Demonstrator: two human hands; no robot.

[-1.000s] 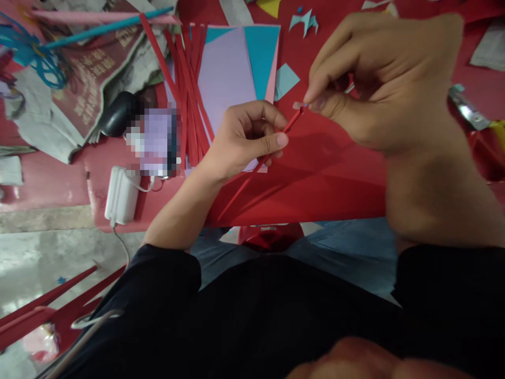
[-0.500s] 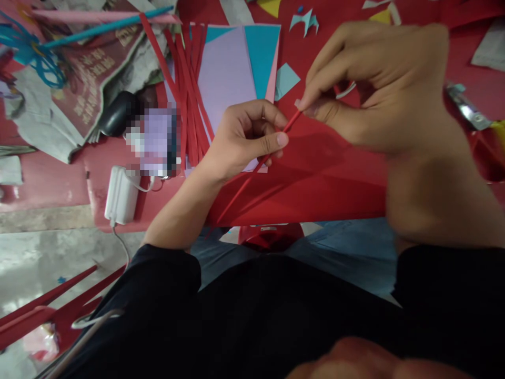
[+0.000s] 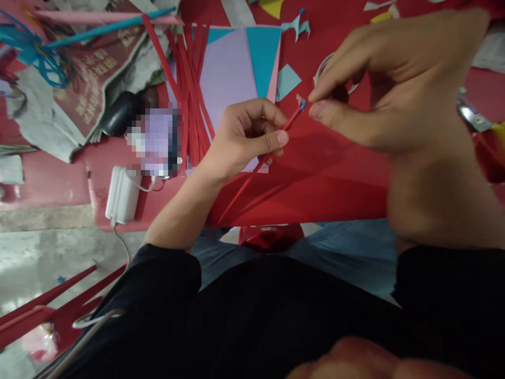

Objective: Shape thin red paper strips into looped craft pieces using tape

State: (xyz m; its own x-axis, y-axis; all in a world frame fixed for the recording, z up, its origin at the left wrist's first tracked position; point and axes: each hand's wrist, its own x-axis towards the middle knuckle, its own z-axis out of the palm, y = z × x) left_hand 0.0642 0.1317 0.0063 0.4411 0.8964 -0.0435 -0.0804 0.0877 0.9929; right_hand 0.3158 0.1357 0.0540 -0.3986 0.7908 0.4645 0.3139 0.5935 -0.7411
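My left hand (image 3: 254, 131) pinches a thin red stick (image 3: 246, 184) between thumb and fingers. The stick slants from the lower left, past the table's front edge, up to a small blue tip (image 3: 303, 106). A little pale pinkish scrap (image 3: 299, 98) clings beside that tip; its material is unclear. Just right of the tip is my right hand (image 3: 379, 89), its thumb and forefinger slightly apart with nothing visible between them. Under and behind my left hand lie lilac paper (image 3: 226, 73), blue paper (image 3: 262, 58) and a bunch of red strips (image 3: 189, 105).
On the left are a black computer mouse (image 3: 120, 113), a white adapter (image 3: 123, 195) with a cable, and crumpled newspaper (image 3: 47, 116). Blue paper scraps (image 3: 288, 81) lie beyond the hands. A metal tool (image 3: 473, 113), partly hidden, is at the right.
My right hand has let go of the stick's upper end and moved a little right, uncovering the blue tip and pale scrap. My left hand keeps its hold.
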